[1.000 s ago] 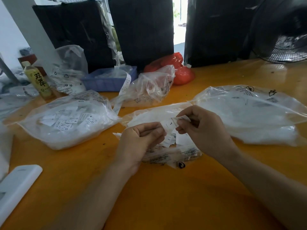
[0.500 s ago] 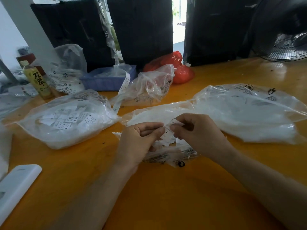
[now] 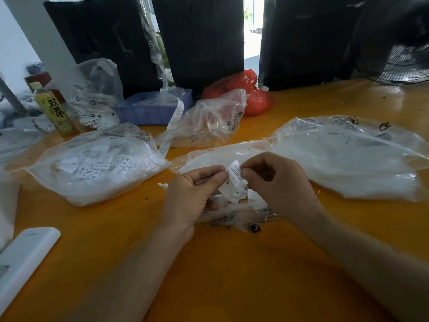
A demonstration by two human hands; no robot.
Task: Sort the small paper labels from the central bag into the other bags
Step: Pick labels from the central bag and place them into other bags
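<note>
Since a second ago the two hands have drawn together over the central bag (image 3: 232,156); the label (image 3: 235,173) that the right hand (image 3: 276,182) had held out flat is now pinched from both sides, the left hand (image 3: 192,194) with thumb and forefinger on its left edge, the right with curled fingers on its right edge, printed face up, an L showing on the piece just under it. Judged: a label is being read or peeled from the bunch, not yet on its way to a bag. More labels (image 3: 234,194) lie loose below the hands on the bag mouth. Left bag (image 3: 97,168) holds sorted labels marked XL, XS, M; right bag (image 3: 348,156) looks white, contents unclear. Behind: crumpled bag (image 3: 213,122), label strip (image 3: 173,124) hanging from blue tray (image 3: 151,110), red bag (image 3: 250,94), bottle (image 3: 54,110), fan (image 3: 399,43), white device (image 3: 23,261) near left. Nothing blocks either path across the table (image 3: 232,275); the strip lies close to the left bag's edge
</note>
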